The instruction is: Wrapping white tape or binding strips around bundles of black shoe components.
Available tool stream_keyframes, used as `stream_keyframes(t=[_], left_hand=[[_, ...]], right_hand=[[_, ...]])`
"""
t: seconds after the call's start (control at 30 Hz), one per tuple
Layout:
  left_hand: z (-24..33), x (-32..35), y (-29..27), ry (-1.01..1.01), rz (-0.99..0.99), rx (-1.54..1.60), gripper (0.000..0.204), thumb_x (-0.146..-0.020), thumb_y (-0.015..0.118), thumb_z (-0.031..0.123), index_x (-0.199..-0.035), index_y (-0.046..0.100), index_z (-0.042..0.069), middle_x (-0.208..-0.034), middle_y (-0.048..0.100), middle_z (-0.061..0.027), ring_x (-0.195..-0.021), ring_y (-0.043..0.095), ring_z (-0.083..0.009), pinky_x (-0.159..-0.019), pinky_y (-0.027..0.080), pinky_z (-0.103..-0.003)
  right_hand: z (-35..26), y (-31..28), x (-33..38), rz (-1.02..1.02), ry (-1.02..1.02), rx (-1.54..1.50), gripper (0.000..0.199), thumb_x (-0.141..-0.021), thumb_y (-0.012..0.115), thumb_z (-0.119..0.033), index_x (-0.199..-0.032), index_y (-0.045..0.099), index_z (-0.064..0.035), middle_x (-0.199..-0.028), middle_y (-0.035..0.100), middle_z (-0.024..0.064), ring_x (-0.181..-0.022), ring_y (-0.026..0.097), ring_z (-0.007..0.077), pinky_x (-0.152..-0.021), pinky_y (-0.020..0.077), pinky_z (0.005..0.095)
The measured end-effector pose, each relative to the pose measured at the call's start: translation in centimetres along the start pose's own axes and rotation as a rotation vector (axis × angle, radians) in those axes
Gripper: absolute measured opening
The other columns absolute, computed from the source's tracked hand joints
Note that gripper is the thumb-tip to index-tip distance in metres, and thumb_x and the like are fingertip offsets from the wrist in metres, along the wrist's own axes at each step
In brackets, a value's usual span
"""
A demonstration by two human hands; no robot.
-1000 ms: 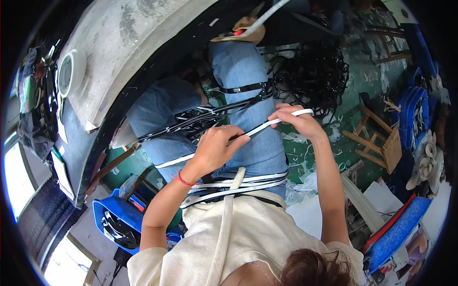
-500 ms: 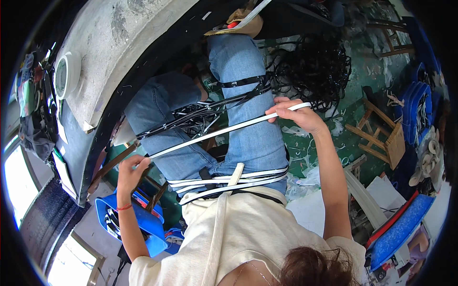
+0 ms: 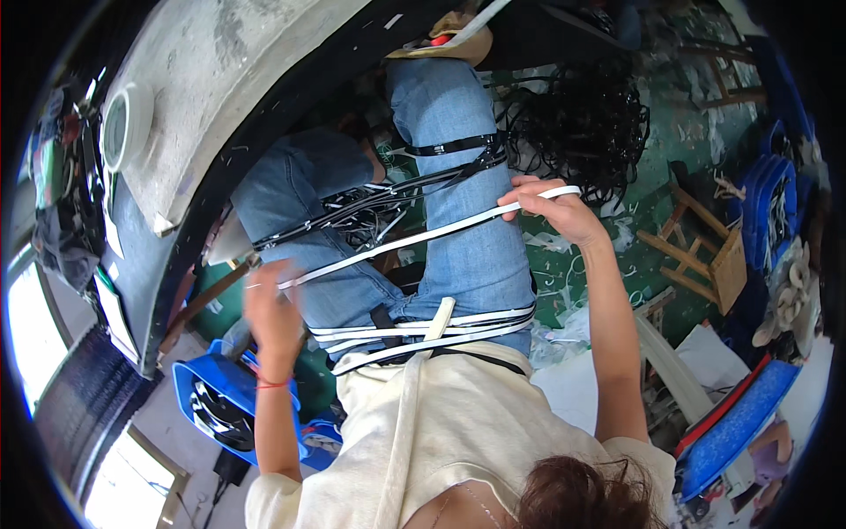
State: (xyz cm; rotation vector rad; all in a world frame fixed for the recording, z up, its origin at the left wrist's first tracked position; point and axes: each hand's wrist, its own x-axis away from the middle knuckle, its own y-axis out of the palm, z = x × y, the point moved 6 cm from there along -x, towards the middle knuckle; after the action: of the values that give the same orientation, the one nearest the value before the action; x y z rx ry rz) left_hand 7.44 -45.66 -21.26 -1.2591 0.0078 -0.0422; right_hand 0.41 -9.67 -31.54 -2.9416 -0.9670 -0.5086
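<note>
I sit with blue jeans (image 3: 458,238) on, and a long white strip (image 3: 414,240) is stretched across my knees. My right hand (image 3: 551,207) is shut on its right end. My left hand (image 3: 271,310), with a red band at the wrist, is motion-blurred at the strip's left end, so its hold is unclear. Several white and black strips (image 3: 423,331) lie across my lap, and more black strips (image 3: 379,207) cross between my thighs.
A tangle of black strips (image 3: 582,123) lies on the green floor. A blue crate (image 3: 207,388) holding black strips stands by my left arm. A grey tabletop (image 3: 247,70) with a white round dish (image 3: 123,128) is at upper left, a wooden stool (image 3: 705,256) and blue crates (image 3: 775,212) at right.
My left hand left the middle of the white strip and went out toward its left end. The strip now spans wider, and my right hand still holds the other end.
</note>
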Motion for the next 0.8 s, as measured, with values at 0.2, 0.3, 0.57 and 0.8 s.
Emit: stream_keyframes(t=[0.2, 0.3, 0.57, 0.8], left_hand=[[13.8, -7.2, 8.3, 0.069, -0.506, 0.606, 0.026, -0.084, 0.064, 0.027, -0.082, 0.065, 0.001, -0.075, 0.064, -0.0153, -0.068, 0.061, -0.0341, -0.062, 0.048, -0.038], [14.6, -7.6, 9.8, 0.137, -0.617, 0.556, 0.023, -0.086, 0.062, 0.027, -0.081, 0.067, 0.005, -0.066, 0.062, -0.0138, -0.059, 0.059, -0.0327, -0.055, 0.046, -0.038], [5.8, -5.1, 6.2, -0.040, -0.643, 0.537, 0.020, -0.083, 0.066, 0.019, -0.077, 0.064, 0.000, -0.062, 0.058, -0.0099, -0.053, 0.053, -0.0165, -0.050, 0.040, -0.027], [-7.8, -0.5, 1.5, -0.212, -0.455, 0.320, 0.022, -0.084, 0.066, 0.018, -0.079, 0.064, -0.003, -0.064, 0.060, -0.0082, -0.057, 0.053, -0.0115, -0.056, 0.042, -0.024]], right_hand=[[1.0, 0.0, 0.4, 0.087, 0.135, -0.128, 0.032, -0.092, 0.050, -0.025, -0.098, 0.069, 0.0000, -0.078, 0.069, 0.0086, -0.087, 0.057, 0.0148, -0.105, 0.0266, 0.0345], [0.9, 0.0, 0.0, 0.047, 0.109, -0.118, 0.030, -0.092, 0.051, -0.024, -0.100, 0.069, -0.0004, -0.080, 0.069, 0.0086, -0.093, 0.055, 0.0168, -0.105, 0.0269, 0.0339], [1.2, -0.6, 0.4, 0.015, 0.081, -0.147, 0.027, -0.089, 0.056, -0.021, -0.102, 0.069, -0.0023, -0.083, 0.070, 0.0076, -0.102, 0.051, 0.0188, -0.103, 0.0287, 0.0363], [0.8, -0.7, 0.4, 0.035, 0.046, -0.082, 0.025, -0.086, 0.058, -0.020, -0.102, 0.070, -0.0044, -0.086, 0.070, 0.0080, -0.088, 0.056, 0.0163, -0.092, 0.0382, 0.0314]])
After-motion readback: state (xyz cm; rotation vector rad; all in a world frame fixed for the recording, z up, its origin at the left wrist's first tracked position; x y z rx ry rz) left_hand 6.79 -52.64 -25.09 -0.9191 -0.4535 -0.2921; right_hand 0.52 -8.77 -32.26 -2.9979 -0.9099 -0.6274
